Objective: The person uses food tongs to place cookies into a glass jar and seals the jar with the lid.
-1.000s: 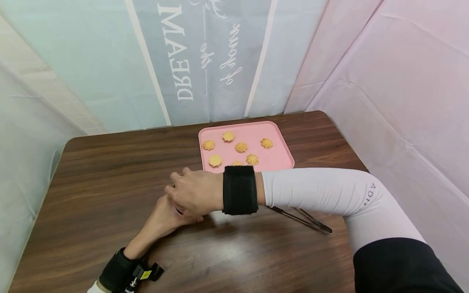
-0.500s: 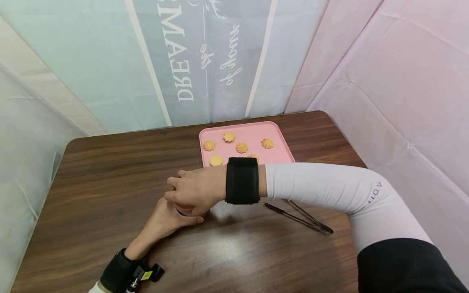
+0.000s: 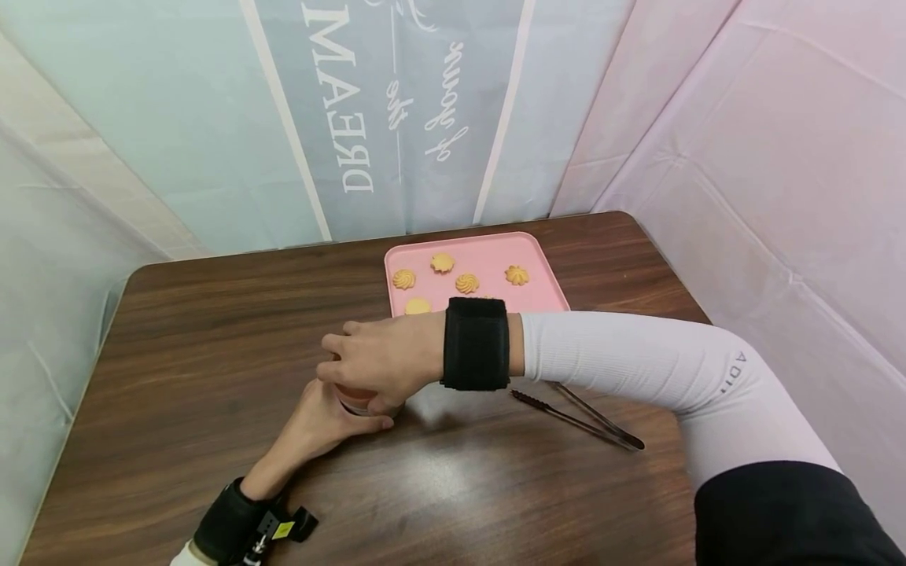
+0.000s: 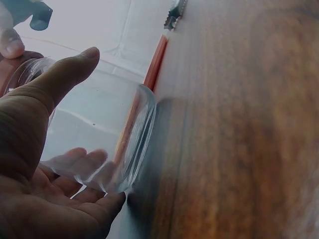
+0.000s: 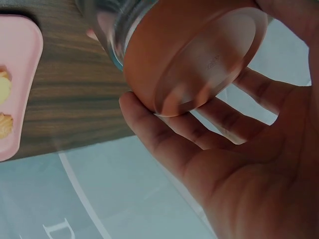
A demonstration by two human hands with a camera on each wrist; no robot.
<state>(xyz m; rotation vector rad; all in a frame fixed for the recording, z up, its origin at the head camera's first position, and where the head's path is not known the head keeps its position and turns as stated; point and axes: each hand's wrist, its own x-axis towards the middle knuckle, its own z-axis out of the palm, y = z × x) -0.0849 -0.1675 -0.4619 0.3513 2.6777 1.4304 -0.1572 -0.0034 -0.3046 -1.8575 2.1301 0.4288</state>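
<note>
R wrist cam shows jar (image 5: 107, 25) orange lid (image 5: 194, 55) (head cam hides).

A dark wooden table (image 3: 177, 330) carries a pink tray (image 3: 545, 295), metal tongs (image 3: 580, 420) and a clear jar (image 4: 107, 142).

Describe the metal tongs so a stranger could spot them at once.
On the dark wooden table, look nearer the person than the pink tray of cookies, just past the right forearm. The tongs lie flat there: two thin metal arms joined at one end, the only metal thing.
</note>
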